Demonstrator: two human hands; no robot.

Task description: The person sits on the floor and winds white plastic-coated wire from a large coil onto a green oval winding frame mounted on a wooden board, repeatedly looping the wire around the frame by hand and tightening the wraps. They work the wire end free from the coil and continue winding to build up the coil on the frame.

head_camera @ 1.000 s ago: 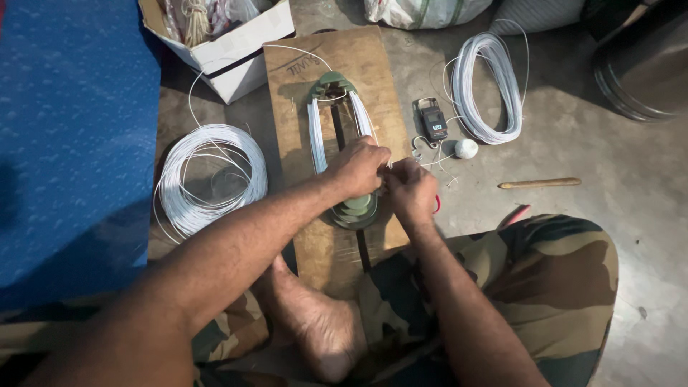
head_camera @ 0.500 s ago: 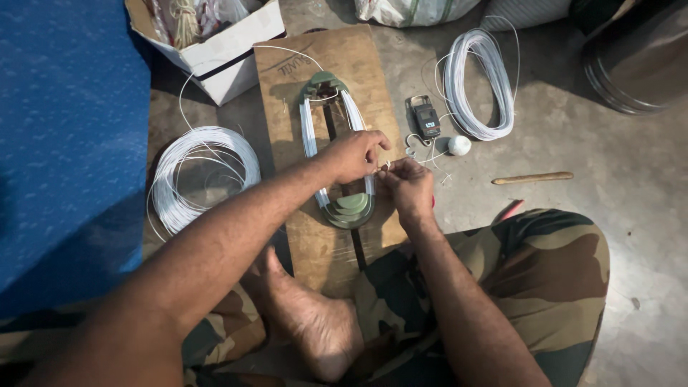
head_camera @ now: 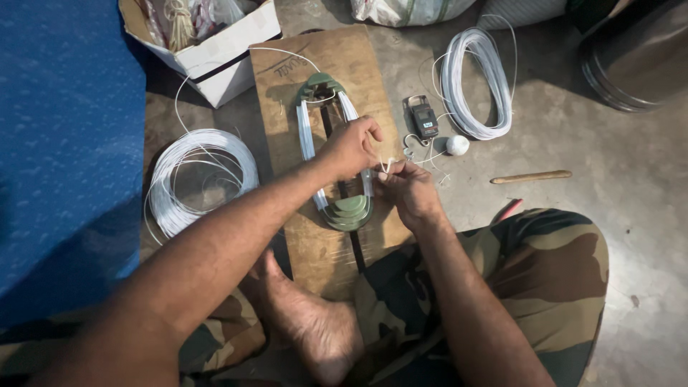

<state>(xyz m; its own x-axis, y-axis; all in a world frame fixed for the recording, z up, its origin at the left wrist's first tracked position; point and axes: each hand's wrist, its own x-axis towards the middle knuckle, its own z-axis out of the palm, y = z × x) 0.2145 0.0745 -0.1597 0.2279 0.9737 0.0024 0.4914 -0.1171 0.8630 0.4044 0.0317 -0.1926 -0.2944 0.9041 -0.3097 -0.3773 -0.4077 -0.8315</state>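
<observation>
A wooden board (head_camera: 301, 79) lies on the floor with two green end pieces, the far one (head_camera: 320, 86) and the near one (head_camera: 349, 210), and white wire (head_camera: 307, 140) wound lengthwise around them. My left hand (head_camera: 351, 147) is closed on the wound wire on the right side of the winding. My right hand (head_camera: 408, 190) sits just right of it and pinches thin white wire ends between its fingers. Both hands almost touch. My bare foot (head_camera: 315, 322) rests at the board's near end.
A round coil of white wire (head_camera: 197, 179) lies left of the board, and a longer coil (head_camera: 476, 82) at the right. A small handheld scale (head_camera: 424, 118), a white ball (head_camera: 457, 145) and a wooden stick (head_camera: 530, 176) lie nearby. A cardboard box (head_camera: 215, 54) stands behind.
My hands stay at the winding's right side. My left hand has lifted slightly and drawn a little apart from my right, which now holds the thin wire ends upward.
</observation>
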